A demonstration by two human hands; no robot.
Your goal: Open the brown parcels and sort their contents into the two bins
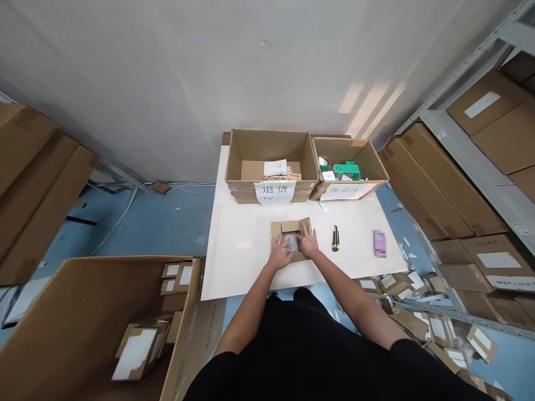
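A small open cardboard box [291, 227] lies on the white table [242, 245], its flaps spread. Inside it shows something wrapped in clear film [290, 241]. My left hand [279, 257] rests on the box's near left side, fingers curled on the wrapped thing. My right hand [309, 243] lies on the right flap, fingers stretched and pressing it down. A yellow and black utility knife [335, 238] lies just right of my right hand.
Two labelled open cartons stand at the table's far edge: the left carton [271, 161] holds a few packets, the right carton [349, 167] green boxes. A pink item [379, 243] lies at the right. A big carton [100, 323] of parcels stands lower left. Discarded boxes [418, 312] litter the floor under shelves [472, 178].
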